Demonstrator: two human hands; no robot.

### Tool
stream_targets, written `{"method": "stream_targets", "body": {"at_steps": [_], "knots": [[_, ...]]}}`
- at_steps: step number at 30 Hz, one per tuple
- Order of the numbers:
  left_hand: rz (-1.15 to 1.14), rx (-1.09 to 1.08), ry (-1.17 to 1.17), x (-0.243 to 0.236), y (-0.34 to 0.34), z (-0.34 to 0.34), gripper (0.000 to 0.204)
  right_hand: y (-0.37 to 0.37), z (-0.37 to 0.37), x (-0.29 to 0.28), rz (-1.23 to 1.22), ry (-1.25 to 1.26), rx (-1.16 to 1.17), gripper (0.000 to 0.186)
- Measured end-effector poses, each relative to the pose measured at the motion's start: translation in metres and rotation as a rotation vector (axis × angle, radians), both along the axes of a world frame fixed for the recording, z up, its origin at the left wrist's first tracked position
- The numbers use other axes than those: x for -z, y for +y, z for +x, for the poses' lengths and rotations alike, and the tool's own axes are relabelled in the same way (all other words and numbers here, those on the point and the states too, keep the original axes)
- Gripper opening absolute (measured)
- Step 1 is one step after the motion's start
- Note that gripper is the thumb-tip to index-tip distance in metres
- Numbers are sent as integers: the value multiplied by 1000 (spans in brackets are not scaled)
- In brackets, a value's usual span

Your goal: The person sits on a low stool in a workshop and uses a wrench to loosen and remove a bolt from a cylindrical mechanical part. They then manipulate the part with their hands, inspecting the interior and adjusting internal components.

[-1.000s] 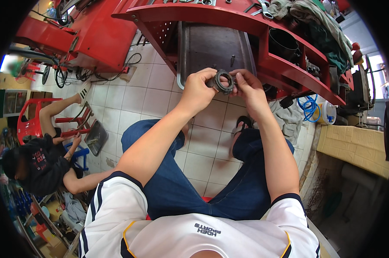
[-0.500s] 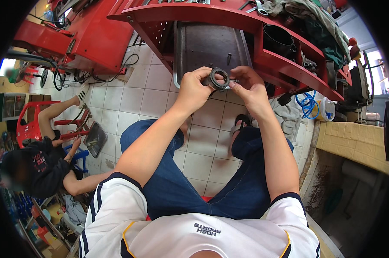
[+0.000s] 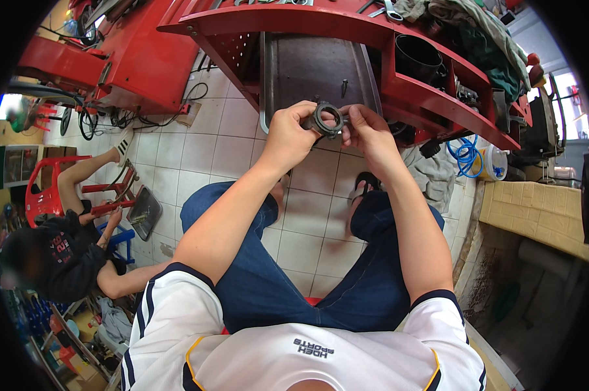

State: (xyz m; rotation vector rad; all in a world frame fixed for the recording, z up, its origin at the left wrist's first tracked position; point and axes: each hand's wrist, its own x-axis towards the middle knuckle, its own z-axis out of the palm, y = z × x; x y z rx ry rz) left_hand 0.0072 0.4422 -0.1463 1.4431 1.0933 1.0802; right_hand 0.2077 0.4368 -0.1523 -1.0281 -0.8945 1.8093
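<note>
A dark metal ring-shaped part point(image 3: 329, 131) is tilted over the near end of a grey metal tray point(image 3: 301, 65). My left hand point(image 3: 291, 135) holds it by its left side, fingers wrapped round it. My right hand point(image 3: 371, 135) is pinched at the ring's right side, around a small piece or protrusion that I cannot make out clearly; some fingertips are hidden behind the thumb and ring. A bolt point(image 3: 344, 86) lies in the tray beyond my hands.
A red workbench point(image 3: 255, 23) holds wrenches point(image 3: 392, 12), rags point(image 3: 477, 32) and a black container point(image 3: 415, 55). Blue hose point(image 3: 464, 156) and cardboard point(image 3: 532, 215) lie right. At left, another person point(image 3: 59, 254) sits by a red chair point(image 3: 46, 189) and red machinery point(image 3: 134, 58).
My right fingers spread around the ring's side half a second ago and have now closed in again, thumb raised. The ring stays in my left hand, and the view has shifted slightly.
</note>
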Motion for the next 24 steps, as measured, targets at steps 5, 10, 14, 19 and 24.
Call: {"method": "stream_targets", "body": {"at_steps": [5,10,14,19,24], "knots": [[-31,-12,6,-3,-1,1,14,-2,-4,-1,187,-149,74,22],[-77,-29,-17,-3,1,1,16,-3,-4,-2,337,-286,135,23],[-149,-49,-88,1,4,-1,19,-1,1,0,405,-380,158,17],[-281,-107,-93,-3,6,-7,26,4,6,4,311,-384,238,17],[-322,-151,-16,8,17,-15,32,26,12,36,534,-887,122,22]]}}
